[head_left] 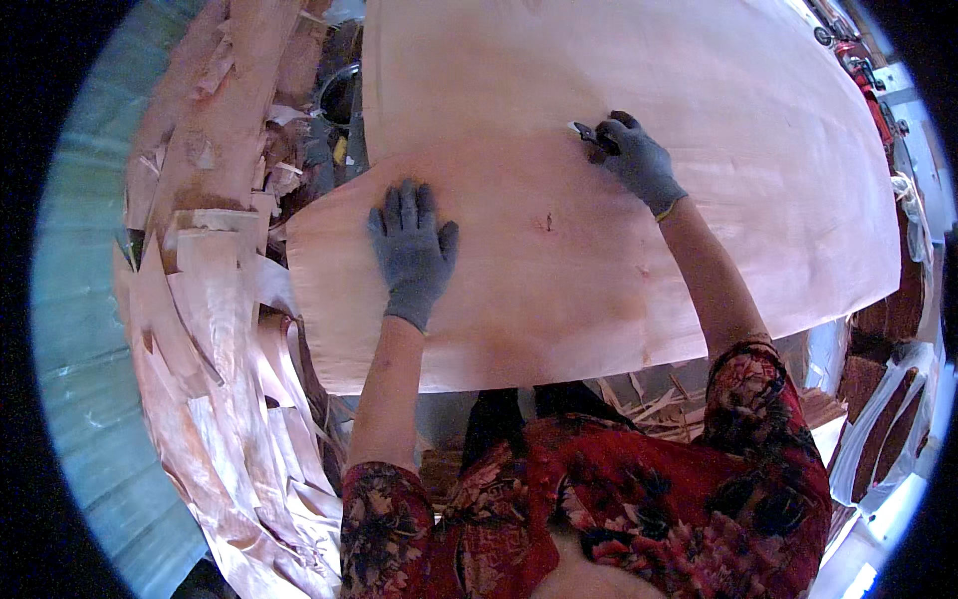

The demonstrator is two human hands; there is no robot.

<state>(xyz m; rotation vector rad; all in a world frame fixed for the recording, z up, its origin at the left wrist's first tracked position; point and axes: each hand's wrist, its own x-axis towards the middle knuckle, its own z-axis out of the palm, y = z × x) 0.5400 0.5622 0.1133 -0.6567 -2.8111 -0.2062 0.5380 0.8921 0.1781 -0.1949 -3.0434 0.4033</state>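
A wide sheet of pale reddish wood veneer (pixel 519 299) lies before me, with a second, larger sheet (pixel 699 60) reaching to the far side and right. In a grey glove, my left hand (pixel 411 248) rests flat on the near sheet towards its left side, fingers stretched out. My right hand (pixel 639 160), gloved alike, is closed around a dark-handled utility knife (pixel 589 133). Its light tip points left, over the veneer. Between the hands, a small dark knot or split (pixel 549 222) marks the wood.
Torn veneer strips (pixel 215 299) are heaped along the left, beside a corrugated bluish wall (pixel 90 329). A dark round container (pixel 342 95) stands past the sheet's left edge. Red machinery (pixel 870 100) shows at far right, above crumpled clear plastic (pixel 893 429). More scraps (pixel 664 404) lie under the near edge.
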